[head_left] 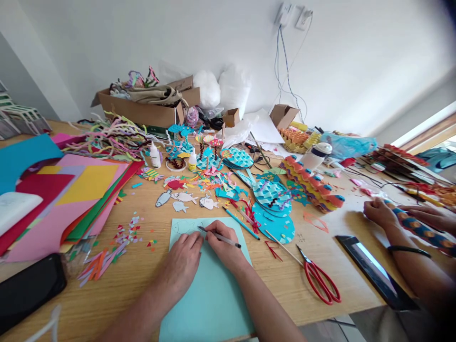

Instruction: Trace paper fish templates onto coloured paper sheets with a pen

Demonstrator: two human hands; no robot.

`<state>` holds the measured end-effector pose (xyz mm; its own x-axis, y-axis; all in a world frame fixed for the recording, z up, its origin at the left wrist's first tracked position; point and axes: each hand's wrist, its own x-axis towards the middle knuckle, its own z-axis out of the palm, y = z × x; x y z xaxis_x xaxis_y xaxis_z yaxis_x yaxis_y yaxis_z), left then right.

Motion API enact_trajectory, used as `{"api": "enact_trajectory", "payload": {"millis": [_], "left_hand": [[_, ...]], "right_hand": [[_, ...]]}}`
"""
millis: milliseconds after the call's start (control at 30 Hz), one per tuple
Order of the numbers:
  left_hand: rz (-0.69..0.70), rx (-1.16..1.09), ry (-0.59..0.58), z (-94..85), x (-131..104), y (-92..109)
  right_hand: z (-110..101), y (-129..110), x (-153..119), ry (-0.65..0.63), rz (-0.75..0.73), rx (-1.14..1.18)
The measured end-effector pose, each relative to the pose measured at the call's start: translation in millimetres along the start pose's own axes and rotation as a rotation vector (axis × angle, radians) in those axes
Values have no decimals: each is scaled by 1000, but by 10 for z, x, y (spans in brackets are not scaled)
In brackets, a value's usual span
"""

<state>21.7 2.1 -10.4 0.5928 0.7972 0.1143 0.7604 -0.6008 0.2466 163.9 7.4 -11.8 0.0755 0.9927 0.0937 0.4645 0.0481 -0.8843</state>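
Note:
A sheet of light blue-green paper (210, 294) lies on the table in front of me. My right hand (224, 240) grips a pen (225, 239), its tip touching the sheet near the top edge. Pressed flat on the paper beside it is my left hand (185, 259), fingers stretched out and holding nothing. A fish outline (182, 228) is drawn at the sheet's upper left, and part of another drawing shows by the pen tip. Just beyond the sheet lie several cut-out paper fish (208, 202). A blue pencil (241, 223) rests along the sheet's right side.
Red-handled scissors (320, 280) and a tablet (374, 270) lie to the right, near a co-worker's hands (381, 216) holding a braided strip. Coloured paper (89, 185), paper scraps (123, 242) and a black phone (32, 289) are at left. Glue bottles (155, 156) and a cardboard box (138, 111) stand behind.

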Motion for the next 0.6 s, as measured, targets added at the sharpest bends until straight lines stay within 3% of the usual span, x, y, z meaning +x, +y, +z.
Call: {"api": "enact_trajectory", "payload": {"millis": [200,367,500,600], "left_hand": [[8,-1,-5,8,0,-12],[6,2,-14,-27,8,10],[4,1,-10,-17,14,-9],[35,-51,-2,-47,-45,-50]], "right_hand": [[3,0,-1,-14,7,23],[-34,-11,1,45,20,133],[-197,-148,-52,156,-23,361],[-433,-355,-217,248,-112,325]]}}
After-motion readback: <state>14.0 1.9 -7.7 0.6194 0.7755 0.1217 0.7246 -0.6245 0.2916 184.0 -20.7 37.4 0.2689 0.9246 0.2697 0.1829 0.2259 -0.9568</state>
